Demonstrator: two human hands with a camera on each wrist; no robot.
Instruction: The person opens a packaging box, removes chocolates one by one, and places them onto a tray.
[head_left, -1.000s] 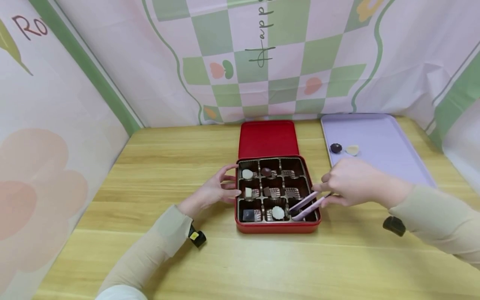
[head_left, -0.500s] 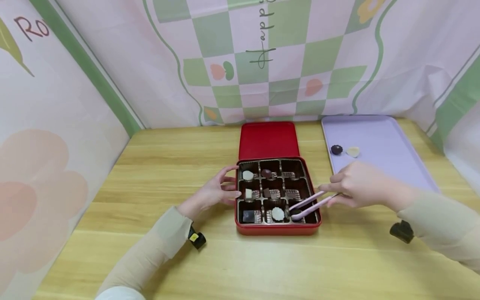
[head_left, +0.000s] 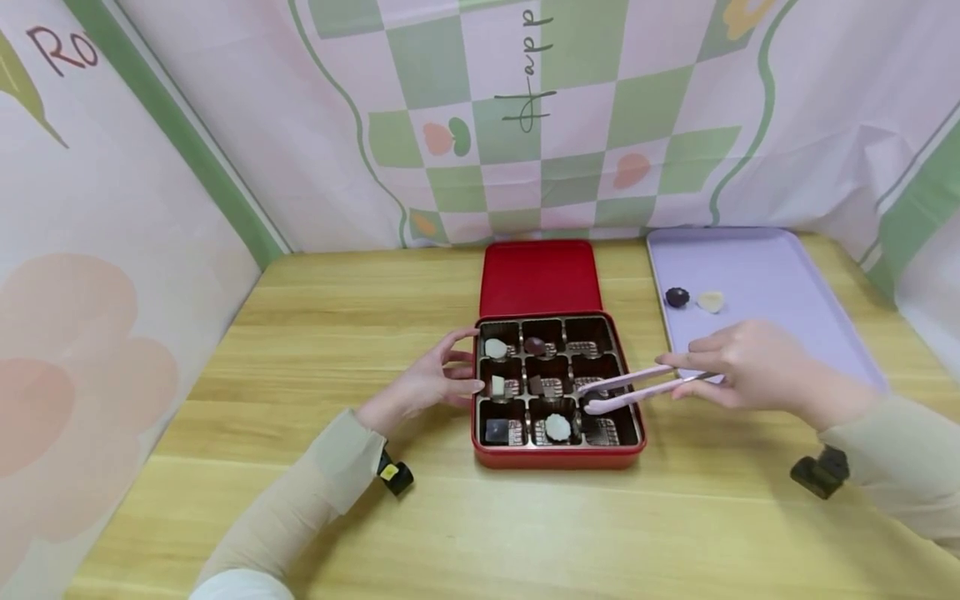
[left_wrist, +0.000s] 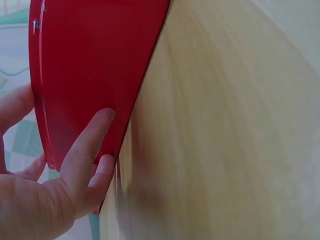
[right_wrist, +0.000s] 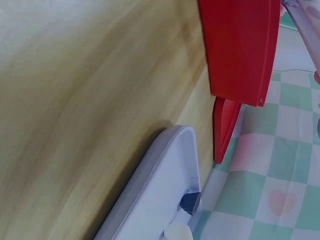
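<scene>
While the left hand [head_left: 429,380] rests, fingers apart, against the red tin [head_left: 558,459], the right hand [head_left: 750,367] pinches pink tongs [head_left: 632,398] around a dark chocolate [head_left: 593,398] at the tin's right side; likely light, firm and chippable, it wants gentle side pressure.

Worn items, left and right sides

From where I stand: left sleeve [head_left: 348,454] beige, long, thin-looking; cuff loose, straight-edged, ending at the wrist. Right sleeve [head_left: 892,458] matches in colour, softly creased. White cloth [head_left: 240,586], rounded edge, meets the left sleeve higher up; garment type unclear. Left hand [head_left: 429,383] and right hand [head_left: 750,367] both bare. Small black device [head_left: 403,478] under the left wrist, bearing a yellow patch [head_left: 388,472]. Blocky black unit [head_left: 820,473] under the right wrist; fine detail too small to read.
</scene>
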